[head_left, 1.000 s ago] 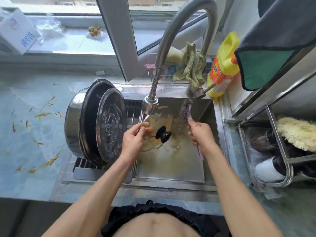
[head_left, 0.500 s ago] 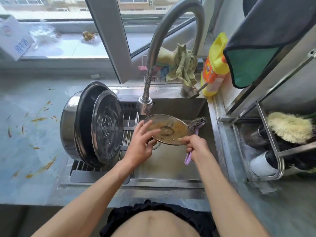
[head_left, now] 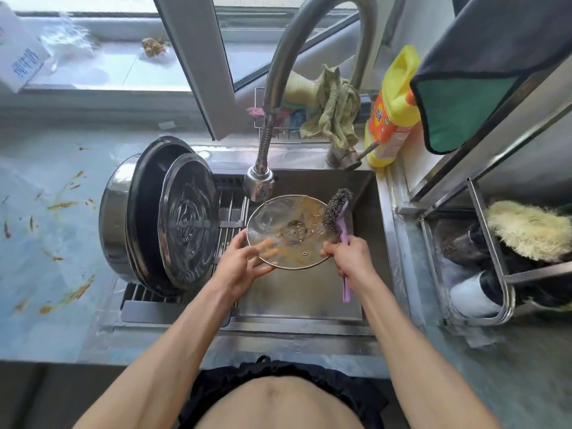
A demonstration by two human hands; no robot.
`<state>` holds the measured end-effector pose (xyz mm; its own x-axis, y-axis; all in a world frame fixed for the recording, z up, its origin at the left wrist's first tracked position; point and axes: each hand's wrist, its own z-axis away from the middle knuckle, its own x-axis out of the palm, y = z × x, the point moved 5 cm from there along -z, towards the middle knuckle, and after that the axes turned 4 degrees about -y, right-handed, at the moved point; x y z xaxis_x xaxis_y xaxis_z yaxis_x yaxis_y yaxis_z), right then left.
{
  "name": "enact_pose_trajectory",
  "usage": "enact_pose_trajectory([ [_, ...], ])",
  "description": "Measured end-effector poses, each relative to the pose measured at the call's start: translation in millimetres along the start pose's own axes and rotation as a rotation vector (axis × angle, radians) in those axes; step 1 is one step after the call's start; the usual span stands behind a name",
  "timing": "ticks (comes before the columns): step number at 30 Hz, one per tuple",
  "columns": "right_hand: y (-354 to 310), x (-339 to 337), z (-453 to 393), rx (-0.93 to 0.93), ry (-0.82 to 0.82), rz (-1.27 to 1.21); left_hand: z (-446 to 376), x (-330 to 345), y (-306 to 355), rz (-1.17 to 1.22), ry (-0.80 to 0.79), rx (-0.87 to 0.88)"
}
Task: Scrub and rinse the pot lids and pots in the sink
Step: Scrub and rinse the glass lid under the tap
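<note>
A round glass pot lid (head_left: 288,233) with brown grease is held flat over the sink (head_left: 309,292), underside up, under the tap head (head_left: 259,184). My left hand (head_left: 244,261) grips its near left rim, fingers showing through the glass. My right hand (head_left: 348,258) grips a purple-handled brush (head_left: 335,212) whose wire scrub head rests on the lid's right edge. A steel pot (head_left: 113,215) with a dark pan and a steel lid (head_left: 187,227) stands on edge on the drain rack at the left.
A yellow detergent bottle (head_left: 391,109) and a green rag (head_left: 335,109) sit behind the sink. A metal shelf rack (head_left: 495,274) with cleaning gear stands at the right. The counter (head_left: 46,243) at the left carries orange food smears.
The lid has been turned from upright with its black knob facing me to flat with the underside up. The brush head has come down onto the lid's right edge.
</note>
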<state>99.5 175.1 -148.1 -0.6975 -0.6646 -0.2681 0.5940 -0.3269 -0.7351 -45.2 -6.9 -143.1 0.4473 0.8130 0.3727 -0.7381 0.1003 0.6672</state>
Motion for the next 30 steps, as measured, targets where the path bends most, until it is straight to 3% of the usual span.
enact_pose_trajectory([
  [3,-13.1,-9.5,1.3,-0.119,0.071,0.413,-0.2,-2.0,7.8,-0.044,0.054,0.053],
  [6,-35.3,-6.2,5.2,-0.301,0.108,0.590,2.4,-3.7,20.5,-0.171,0.093,0.115],
  [12,-68.8,67.0,34.0,-0.644,-0.186,0.878,0.3,-3.2,23.2,-0.124,0.060,0.062],
  [14,-79.1,68.2,32.4,-0.647,-0.155,0.949,4.4,-5.7,24.2,-0.102,0.044,0.056],
  [17,-91.0,43.9,13.6,-0.512,-0.019,0.972,9.4,-9.7,28.2,-0.122,0.043,0.074],
  [19,-90.8,50.1,22.9,-0.512,-0.063,0.972,9.8,-7.3,30.8,-0.169,0.058,0.093],
  [22,-76.8,80.8,53.5,-0.664,-0.242,0.999,8.5,-6.7,35.7,-0.181,0.113,0.118],
  [27,-82.4,47.6,24.8,-0.526,-0.051,1.037,13.7,-8.0,39.5,-0.242,0.058,0.135],
  [30,-74.5,71.8,54.5,-0.677,-0.210,0.988,12.4,-7.2,44.3,-0.284,0.081,0.155],
])
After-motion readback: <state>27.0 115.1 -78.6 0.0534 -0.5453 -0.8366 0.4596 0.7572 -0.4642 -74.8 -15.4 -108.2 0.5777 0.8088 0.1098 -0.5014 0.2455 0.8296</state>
